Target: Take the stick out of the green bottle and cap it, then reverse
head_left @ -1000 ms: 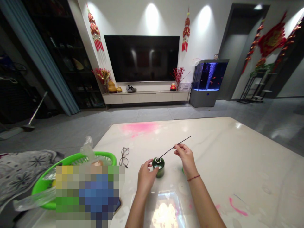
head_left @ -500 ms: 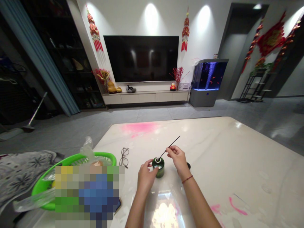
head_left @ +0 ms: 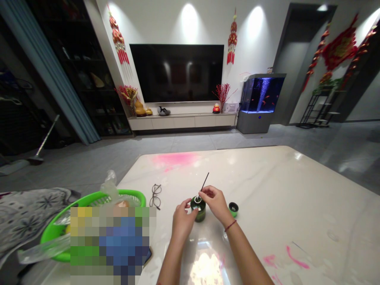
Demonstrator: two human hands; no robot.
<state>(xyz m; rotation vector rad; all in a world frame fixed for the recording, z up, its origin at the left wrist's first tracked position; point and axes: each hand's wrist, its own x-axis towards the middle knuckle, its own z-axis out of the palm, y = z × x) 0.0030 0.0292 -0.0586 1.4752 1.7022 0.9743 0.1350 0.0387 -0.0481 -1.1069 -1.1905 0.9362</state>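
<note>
A small dark green glass bottle (head_left: pixel 200 213) with a white ring at its mouth stands upright on the pale table. My left hand (head_left: pixel 183 221) holds it from the left, thumb and fingers against its sides. A thin black stick (head_left: pixel 204 181) rises from the bottle's mouth, leaning slightly right. My right hand (head_left: pixel 216 204) pinches the stick low down, just above the mouth; the stick's lower end is hidden in the bottle. Right of my right hand sits a green cap (head_left: pixel 233 209) with its dark hollow side up.
Eyeglasses (head_left: pixel 155 196) lie left of the bottle. A green basket (head_left: pixel 49 233) with plastic bags and blurred contents stands at the left. Pink marks (head_left: pixel 297 258) stain the marble-patterned table (head_left: pixel 282 190). Beyond are a television (head_left: pixel 178 73) and a lit fish tank (head_left: pixel 263 95).
My right hand has moved left and down towards the bottle's mouth. The stick stands steeper and its top is further left. The green cap now shows more fully.
</note>
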